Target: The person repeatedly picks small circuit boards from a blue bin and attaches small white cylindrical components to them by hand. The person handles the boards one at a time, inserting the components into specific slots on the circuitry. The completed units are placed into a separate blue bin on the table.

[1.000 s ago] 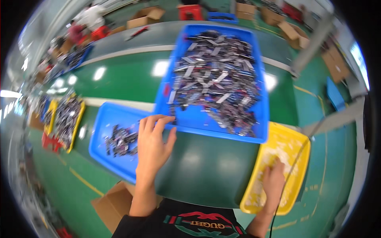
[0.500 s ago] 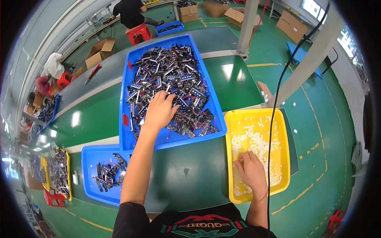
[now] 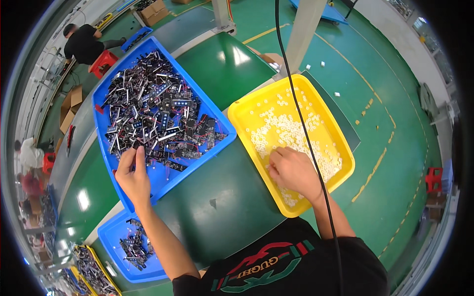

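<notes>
My left hand is over the near left part of the large blue tray, with thumb and fingers closed at the tips on a dark circuit board piece. A heap of black circuit boards with wires and silvery strips fills most of that tray. On the right, my right hand dips into the yellow tray, its fingers curled together among small white rings. Whatever those fingertips hold is hidden beneath the hand.
A smaller blue tray with several boards stands at the near left. One black cable hangs across the yellow tray. Behind it rises a pale post. Far left, a person in black sits on a red stool.
The view has turned to the right, shifting the trays leftward. My left hand has drawn back from the middle of the heap to the tray's near left. My right hand stays in the yellow tray.
</notes>
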The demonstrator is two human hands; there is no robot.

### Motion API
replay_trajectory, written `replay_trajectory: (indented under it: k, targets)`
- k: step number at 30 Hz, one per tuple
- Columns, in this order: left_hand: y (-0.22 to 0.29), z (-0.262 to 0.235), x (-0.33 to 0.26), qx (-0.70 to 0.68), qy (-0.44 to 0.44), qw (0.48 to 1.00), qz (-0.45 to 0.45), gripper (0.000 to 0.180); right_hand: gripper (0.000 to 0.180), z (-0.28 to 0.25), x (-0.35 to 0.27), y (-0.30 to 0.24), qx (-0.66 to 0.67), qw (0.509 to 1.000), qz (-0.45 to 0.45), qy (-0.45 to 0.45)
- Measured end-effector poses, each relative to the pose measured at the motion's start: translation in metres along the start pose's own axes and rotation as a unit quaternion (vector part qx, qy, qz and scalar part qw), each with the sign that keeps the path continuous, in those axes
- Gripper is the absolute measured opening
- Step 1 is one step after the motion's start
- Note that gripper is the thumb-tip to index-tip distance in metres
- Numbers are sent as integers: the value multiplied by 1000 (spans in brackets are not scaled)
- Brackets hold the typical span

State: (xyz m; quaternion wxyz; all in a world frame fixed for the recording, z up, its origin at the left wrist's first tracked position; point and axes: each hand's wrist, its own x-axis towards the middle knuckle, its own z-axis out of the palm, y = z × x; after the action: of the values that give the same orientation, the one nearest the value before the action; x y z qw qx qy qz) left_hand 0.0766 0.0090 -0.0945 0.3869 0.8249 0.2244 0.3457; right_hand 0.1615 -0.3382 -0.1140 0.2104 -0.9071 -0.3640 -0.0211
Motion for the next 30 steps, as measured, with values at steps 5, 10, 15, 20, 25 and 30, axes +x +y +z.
replay_trajectory:
  k: [5,10,15,20,25,30]
  targets:
    - [14,1,-1,-74,-22,995,-60,19,10,-12,8,-8,100,990,45,85]
    - [8,-5,13,-165,-64,970,-164,24,14,-30,24,-31,124,985,36,118]
    - [16,-19,15,-342,-121,900,-242,25,18,-34,39,-53,106,988,8,108]
    - [40,-22,10,-374,-118,897,-206,28,18,-36,70,-102,182,971,-73,135]
    - [44,-15,6,-445,-130,860,-212,32,17,-23,111,-150,299,928,-153,160]
    - [23,-11,8,-266,-94,946,-159,33,17,-8,139,-168,380,913,-95,111]
